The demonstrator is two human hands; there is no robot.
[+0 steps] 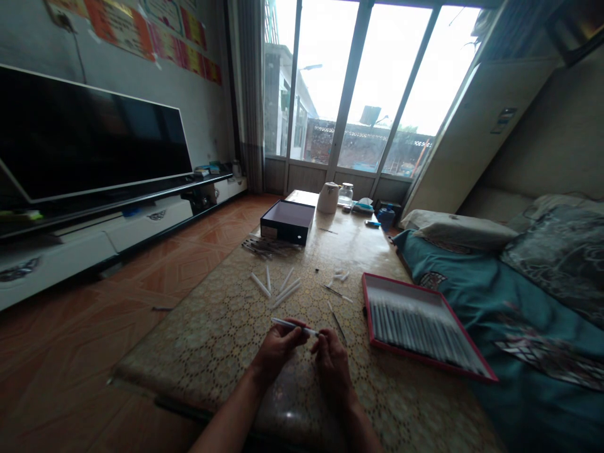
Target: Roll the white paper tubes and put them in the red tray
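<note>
Two hands: left hand (pixel 278 349) has its fingers closed around a slim white pen (pixel 309 331), right hand (pixel 333 357) pinches its right end, all just left of the red-rimmed box (pixel 366 308).
Hidden bits: fingers cover part of the pen's middle plus that right end, so can't tell if it's tip or cap. Something dark peeks out there, too tiny to name.
Pen direction: long axis runs crosswise, nearly level; bare left end slightly farther off, right end toward the red-rimmed box.
Box contents: slim straight pens (pixel 419 330) in a row, greyish, kinda blurred together, so no honest count.
White tubes (pixel 285 292): smooth, plasticky-looking, loose, well left of the red-rimmed box.
Thin rod (pixel 336 321): dark, skinny, between right hand and red-rimmed box.
Dark box (pixel 284 233): open-topped, pale inside, farther off and left of the red-rimmed box; dark sticks (pixel 259 247) bunched beside it, pretty murky.
Tabletop (pixel 212 340): glossy, honeycomb-ish pattern, under the red-rimmed box; forearms block its near edge.
</note>
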